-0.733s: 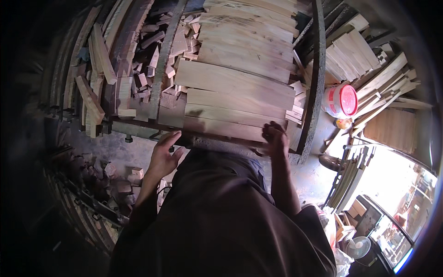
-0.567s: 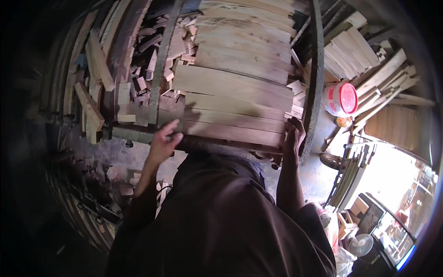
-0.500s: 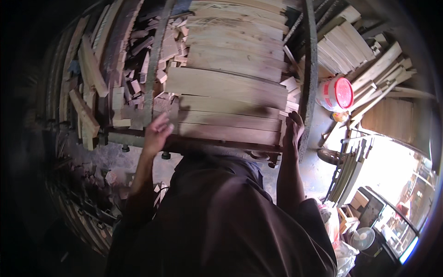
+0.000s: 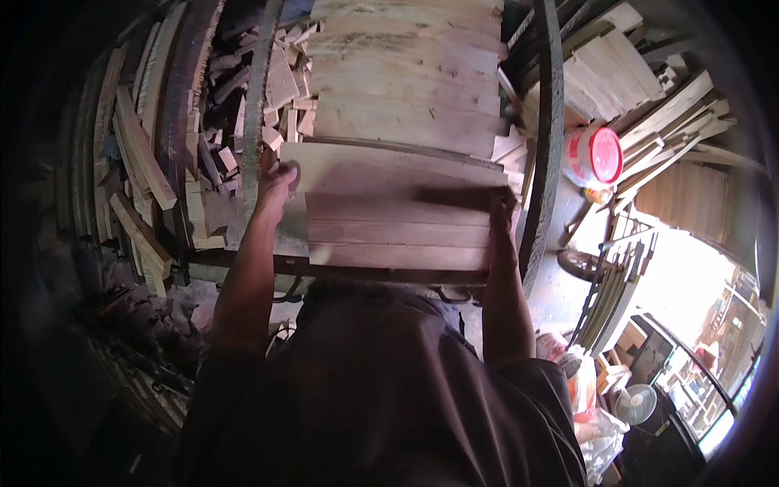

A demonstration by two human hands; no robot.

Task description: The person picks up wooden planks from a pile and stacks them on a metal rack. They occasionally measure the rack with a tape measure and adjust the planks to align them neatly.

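A pale wooden board [image 4: 381, 168] lies across the near part of a row of boards, its left end jutting past the ones below. At that left end is my left hand [image 4: 278, 183], fingers closed against the board's edge. My right hand [image 4: 502, 209], partly in shadow, closes on the right end, its fingertips hard to make out. Closer to me, narrower boards [image 4: 398, 233] lie side by side between my forearms. Beyond the held board, more planks [image 4: 406, 89] sit edge to edge, some with dark grain marks.
Metal rails [image 4: 545, 146] flank the boards. Offcuts [image 4: 280, 81] are heaped at left beside long timber strips [image 4: 146, 154]. A white bucket with a red-rimmed lid [image 4: 602, 156] stands at right near stacked lumber [image 4: 665, 122]. Lower right are plastic bags [image 4: 596, 438] and a fan [image 4: 635, 403].
My left hand has moved up to the board's left end and closed there. My right hand has come in against the right end. The view has shifted slightly.
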